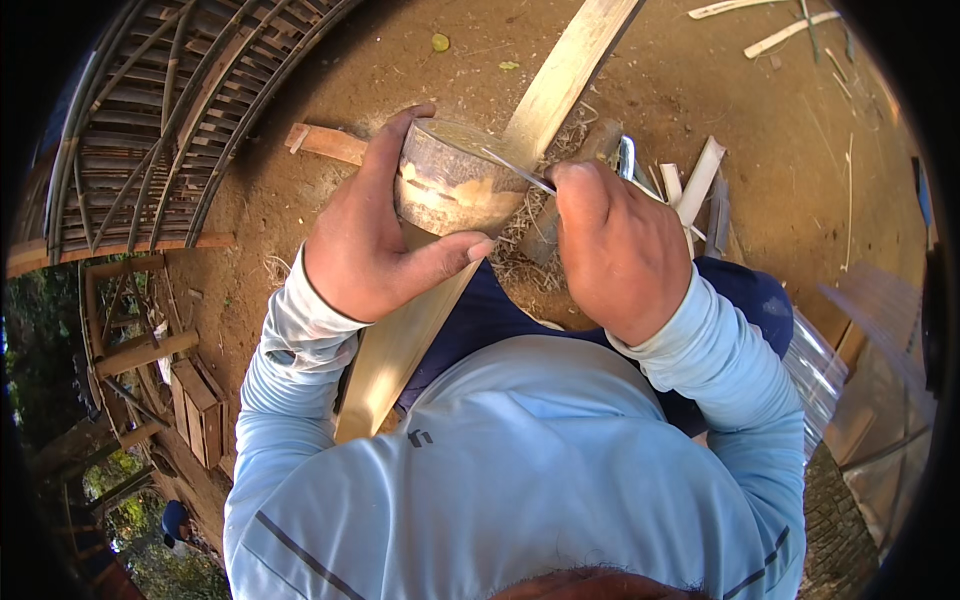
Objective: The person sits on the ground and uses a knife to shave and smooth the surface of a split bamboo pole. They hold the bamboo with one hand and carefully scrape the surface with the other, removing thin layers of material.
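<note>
Clamping the half coconut shell (455,190) in the left hand (365,255), pinched between thumb and fingers, above the wooden plank (570,80), and tipping the cut face upward, presumably to offer the rim to the blade. Now over to the right hand (625,250), closed in a fist around the knife (522,172), laying thin steel across that rim; gripping close to the body, likely for control. Down to bare earth floor (740,90), littered with curled shavings (515,235) and pale offcuts (700,185); across, upper left, to slatted bamboo framework (150,125).
</note>
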Available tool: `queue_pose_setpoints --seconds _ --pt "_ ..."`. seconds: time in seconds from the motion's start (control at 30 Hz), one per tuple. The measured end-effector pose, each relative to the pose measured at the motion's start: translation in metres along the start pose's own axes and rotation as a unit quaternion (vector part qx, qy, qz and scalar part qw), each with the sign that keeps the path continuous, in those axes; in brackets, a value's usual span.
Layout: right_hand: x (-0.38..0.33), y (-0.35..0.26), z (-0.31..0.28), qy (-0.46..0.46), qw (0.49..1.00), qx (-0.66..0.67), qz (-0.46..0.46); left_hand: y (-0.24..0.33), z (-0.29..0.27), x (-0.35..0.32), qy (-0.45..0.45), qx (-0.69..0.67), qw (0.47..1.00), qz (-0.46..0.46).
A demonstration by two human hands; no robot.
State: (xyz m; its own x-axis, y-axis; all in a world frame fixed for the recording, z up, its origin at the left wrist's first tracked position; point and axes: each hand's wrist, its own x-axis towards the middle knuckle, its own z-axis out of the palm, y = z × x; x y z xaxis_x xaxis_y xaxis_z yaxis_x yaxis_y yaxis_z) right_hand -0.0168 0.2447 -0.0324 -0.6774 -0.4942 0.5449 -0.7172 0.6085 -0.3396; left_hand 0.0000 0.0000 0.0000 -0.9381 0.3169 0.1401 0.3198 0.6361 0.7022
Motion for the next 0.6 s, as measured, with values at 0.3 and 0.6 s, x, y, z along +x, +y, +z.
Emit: queue_pose_setpoints --seconds 0.3,0.6 --pt "0.004 0.007 0.0 -0.007 0.997 0.075 0.016 0.003 0.001 0.003 0.017 0.013 1.0 -0.002" --pt "0.014 0.011 -0.014 0.08 0.945 0.3 0.102 0.0 0.002 0.001 0.016 -0.038 0.999 -0.006"
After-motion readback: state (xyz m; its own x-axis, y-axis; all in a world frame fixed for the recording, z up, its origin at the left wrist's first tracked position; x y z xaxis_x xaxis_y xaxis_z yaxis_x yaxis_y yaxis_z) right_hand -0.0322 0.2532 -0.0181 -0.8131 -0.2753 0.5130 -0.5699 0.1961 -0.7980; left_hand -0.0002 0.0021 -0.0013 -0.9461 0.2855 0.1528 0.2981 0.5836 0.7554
